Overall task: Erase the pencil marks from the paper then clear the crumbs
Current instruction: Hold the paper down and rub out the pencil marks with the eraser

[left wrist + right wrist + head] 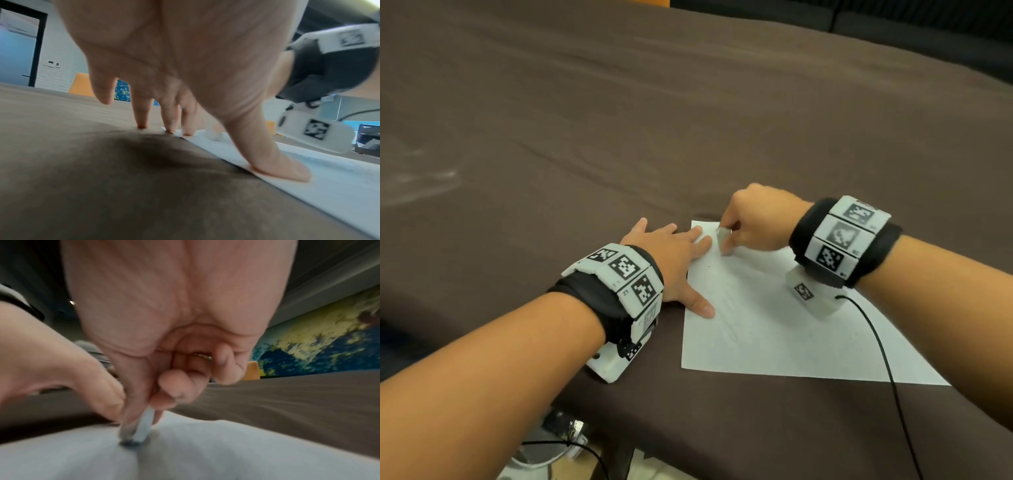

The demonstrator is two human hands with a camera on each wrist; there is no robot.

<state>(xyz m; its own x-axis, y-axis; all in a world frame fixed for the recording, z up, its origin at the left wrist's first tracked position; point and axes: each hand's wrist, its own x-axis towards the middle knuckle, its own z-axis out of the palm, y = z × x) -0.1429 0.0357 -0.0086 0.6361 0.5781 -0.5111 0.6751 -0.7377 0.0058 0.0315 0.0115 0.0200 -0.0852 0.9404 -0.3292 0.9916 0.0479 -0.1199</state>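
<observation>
A white sheet of paper lies on the brown cloth near the table's front edge, with faint pencil lines across its middle and a few dark crumbs. My left hand lies flat with spread fingers on the sheet's far left corner; the thumb presses on its left edge. My right hand pinches a white eraser and holds its lower end on the paper near the far corner, close to my left fingertips. In the right wrist view the eraser stands tilted, its tip on the sheet.
The brown tablecloth covers the whole table, with creases and a pale smear at the far left. A black cable runs from my right wristband across the paper's right part and over the front edge. Orange chairs stand beyond the table.
</observation>
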